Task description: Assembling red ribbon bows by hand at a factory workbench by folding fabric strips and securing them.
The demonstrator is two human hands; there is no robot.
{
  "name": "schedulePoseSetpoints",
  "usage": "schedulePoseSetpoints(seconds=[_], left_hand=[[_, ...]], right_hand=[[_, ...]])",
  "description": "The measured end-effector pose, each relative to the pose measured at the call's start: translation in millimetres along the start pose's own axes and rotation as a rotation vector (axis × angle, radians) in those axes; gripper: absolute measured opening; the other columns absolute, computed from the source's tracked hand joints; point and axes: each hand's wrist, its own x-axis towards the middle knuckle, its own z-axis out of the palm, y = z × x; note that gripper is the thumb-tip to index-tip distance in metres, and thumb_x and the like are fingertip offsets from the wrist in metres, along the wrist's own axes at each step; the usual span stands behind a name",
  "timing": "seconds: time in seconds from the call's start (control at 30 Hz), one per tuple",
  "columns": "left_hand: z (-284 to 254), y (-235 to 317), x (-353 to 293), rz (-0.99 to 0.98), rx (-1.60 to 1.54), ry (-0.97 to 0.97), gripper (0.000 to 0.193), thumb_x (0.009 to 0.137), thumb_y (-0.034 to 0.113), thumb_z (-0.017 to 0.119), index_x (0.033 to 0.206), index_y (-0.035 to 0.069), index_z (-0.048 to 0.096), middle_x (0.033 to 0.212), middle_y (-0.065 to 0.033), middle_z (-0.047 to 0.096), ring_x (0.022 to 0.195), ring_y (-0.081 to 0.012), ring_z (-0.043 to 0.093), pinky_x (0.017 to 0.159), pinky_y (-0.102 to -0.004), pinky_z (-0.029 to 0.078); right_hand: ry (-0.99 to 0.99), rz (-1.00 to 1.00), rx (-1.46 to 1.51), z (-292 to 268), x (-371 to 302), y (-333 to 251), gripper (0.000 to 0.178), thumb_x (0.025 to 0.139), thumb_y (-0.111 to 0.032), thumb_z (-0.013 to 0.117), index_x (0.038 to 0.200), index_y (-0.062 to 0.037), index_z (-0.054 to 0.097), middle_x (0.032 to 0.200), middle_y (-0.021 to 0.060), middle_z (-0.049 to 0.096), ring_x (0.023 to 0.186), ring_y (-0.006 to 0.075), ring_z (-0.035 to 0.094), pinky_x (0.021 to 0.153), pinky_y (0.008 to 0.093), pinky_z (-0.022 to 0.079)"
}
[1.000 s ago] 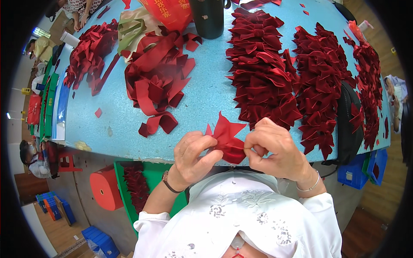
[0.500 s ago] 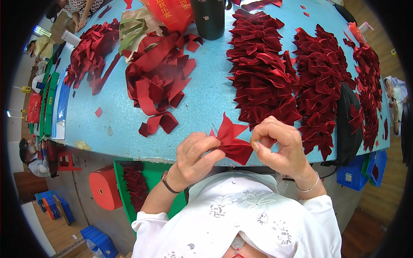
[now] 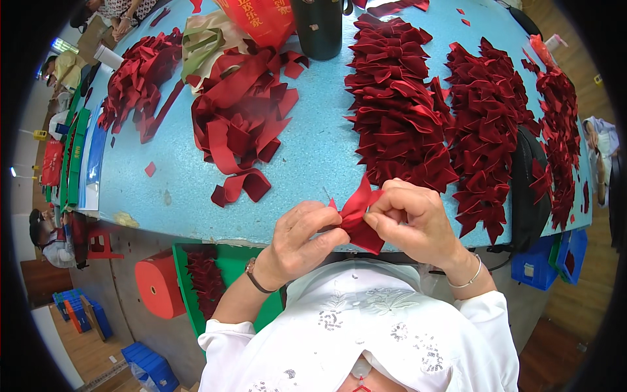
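Observation:
A red ribbon bow (image 3: 359,219) is held up over the table's near edge, between my two hands. My left hand (image 3: 304,238) pinches its left side with thumb and fingers. On its right side, my right hand (image 3: 411,215) has thumb and fingertips pressed together on the ribbon. Just beyond the right hand lies a long stack of dark red bows (image 3: 398,111). A tangled heap of loose red ribbon strips (image 3: 238,104) sits ahead of my left hand. The fingertips partly cover the bow's edges.
More bow piles (image 3: 483,130) stretch along the right of the blue table (image 3: 307,150), beside a black bag (image 3: 530,189). A dark bottle (image 3: 317,29) stands at the back. Below the edge are a red roll (image 3: 160,284) and a green tray (image 3: 245,261). Other people work at the left.
My right hand has moved left and closed onto the bow's right side. The bow has turned and its folds look more bunched. My left hand has shifted slightly right.

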Motion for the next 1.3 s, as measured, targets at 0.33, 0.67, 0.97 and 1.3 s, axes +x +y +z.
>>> schedulePoseSetpoints(seconds=[0.33, 0.67, 0.97, 1.3], left_hand=[[-0.4, 3.8, 1.2, -0.192, -0.149, 0.014, 0.025, 0.06, -0.009, 0.076, 0.076, 0.003, 0.061, 0.095, -0.0124, 0.063, 0.074, -0.0208, 0.062, 0.061, -0.0306, 0.051], [3.6, 6.8, 1.1, -0.987, -1.102, 0.222, 0.02, 0.083, -0.002, 0.072, 0.097, -0.001, 0.059, 0.103, -0.0084, 0.067, 0.086, -0.0112, 0.063, 0.075, -0.0232, 0.053], [-1.0, 15.8, 14.6, -1.229, -1.081, -0.006, 0.028, 0.085, 0.003, 0.07, 0.112, -0.004, 0.064, 0.097, -0.0085, 0.07, 0.084, -0.0099, 0.064, 0.076, -0.0224, 0.052], [5.1, 12.3, -0.1, -1.241, -1.083, -0.058, 0.02, 0.086, 0.004, 0.069, 0.105, -0.003, 0.069, 0.094, -0.0069, 0.07, 0.08, -0.0082, 0.063, 0.073, -0.022, 0.051]], right_hand=[[0.045, 0.494, 0.543, -5.0, 1.3, 7.6, 0.011, 0.083, -0.007, 0.067, 0.077, 0.0013, 0.063, 0.069, -0.0013, 0.054, 0.06, 0.0042, 0.041, 0.054, 0.0216, 0.031], [0.314, -0.041, 0.396, 6.0, 8.8, 14.7, 0.017, 0.082, -0.006, 0.069, 0.095, 0.0041, 0.064, 0.094, 0.0095, 0.063, 0.085, 0.0108, 0.059, 0.071, 0.0221, 0.046], [0.035, 0.252, 0.433, 1.3, 10.3, 21.8, 0.011, 0.087, -0.004, 0.065, 0.093, 0.0054, 0.064, 0.084, 0.0046, 0.065, 0.078, 0.0085, 0.06, 0.069, 0.022, 0.048], [0.334, 0.155, 0.42, -5.2, 11.1, 34.2, 0.014, 0.094, -0.008, 0.058, 0.089, 0.0043, 0.064, 0.077, 0.0018, 0.06, 0.066, 0.0062, 0.053, 0.062, 0.0204, 0.045]])
